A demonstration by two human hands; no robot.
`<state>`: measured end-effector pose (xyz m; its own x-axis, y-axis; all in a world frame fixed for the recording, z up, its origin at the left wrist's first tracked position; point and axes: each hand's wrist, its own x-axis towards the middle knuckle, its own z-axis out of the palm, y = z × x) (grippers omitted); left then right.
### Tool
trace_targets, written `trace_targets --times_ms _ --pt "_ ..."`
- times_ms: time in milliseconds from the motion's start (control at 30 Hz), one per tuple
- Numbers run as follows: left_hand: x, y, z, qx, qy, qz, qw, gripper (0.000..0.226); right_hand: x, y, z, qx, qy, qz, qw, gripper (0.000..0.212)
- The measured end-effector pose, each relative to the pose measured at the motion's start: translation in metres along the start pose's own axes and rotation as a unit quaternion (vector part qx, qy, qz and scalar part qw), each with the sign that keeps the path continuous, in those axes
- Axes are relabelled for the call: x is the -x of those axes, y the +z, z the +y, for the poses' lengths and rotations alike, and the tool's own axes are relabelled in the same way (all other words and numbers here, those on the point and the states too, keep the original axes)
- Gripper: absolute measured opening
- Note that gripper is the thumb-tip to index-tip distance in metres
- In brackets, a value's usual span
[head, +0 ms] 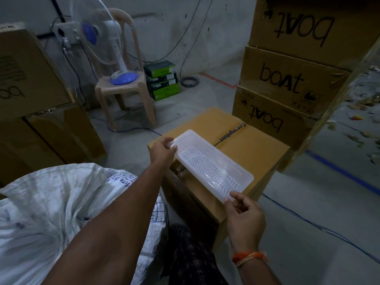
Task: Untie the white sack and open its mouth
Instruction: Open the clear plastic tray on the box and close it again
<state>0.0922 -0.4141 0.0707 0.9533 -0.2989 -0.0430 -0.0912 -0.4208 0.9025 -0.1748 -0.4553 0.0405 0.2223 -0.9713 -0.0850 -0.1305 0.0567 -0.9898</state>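
Brown cartons printed "boAt", box taped "Crompton"

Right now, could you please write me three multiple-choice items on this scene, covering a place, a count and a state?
1. Where does the table fan stand?
A. on the plastic chair
B. on the floor
C. on a carton

2. How many stacked cartons printed "boat" rise at right?
A. one
B. three
C. five

3. What is the translucent plastic tray's state?
A. lying in the white sack
B. leaning on the wall
C. held at both ends

Key: 1 A, its blue base sits on the seat. 2 B, three logos show. 3 C, left hand and right hand pinch its ends.
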Motion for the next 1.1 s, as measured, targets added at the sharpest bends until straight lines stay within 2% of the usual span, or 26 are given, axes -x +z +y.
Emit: trace_targets --times_ms 167,300,500,600,700,1100 --pt "-0.005 -0.001 -0.003 -0.016 0.005 -0.009 1.0 0.032 -0.002 -0.002 0.007 0.009 -0.001 -0.004 1.0 0.017" --pt "-0.013 -0.001 0.004 -0.028 0.038 -0.029 0.998 0.03 -0.022 -0.006 -0.006 -0.063 0.03 0.017 0.997 0.011" --pt "-0.031 0.015 0.025 -0.147 0.108 -0.068 0.981 0.023 -0.064 0.005 -0.02 -0.045 0.022 0.048 0.998 0.008" --pt "-0.042 0.025 0.033 -0.182 0.114 -0.092 0.972 0.021 -0.074 0.008 -0.018 -0.033 0.028 0.049 0.998 0.009" --pt "-0.049 0.033 0.035 -0.162 0.079 -0.076 0.981 0.02 -0.076 0.01 -0.013 -0.034 0.026 0.047 0.998 0.012" --pt "-0.047 0.036 0.029 -0.099 0.045 -0.052 0.993 0.021 -0.074 0.007 -0.009 -0.05 0.03 0.033 0.998 0.012"
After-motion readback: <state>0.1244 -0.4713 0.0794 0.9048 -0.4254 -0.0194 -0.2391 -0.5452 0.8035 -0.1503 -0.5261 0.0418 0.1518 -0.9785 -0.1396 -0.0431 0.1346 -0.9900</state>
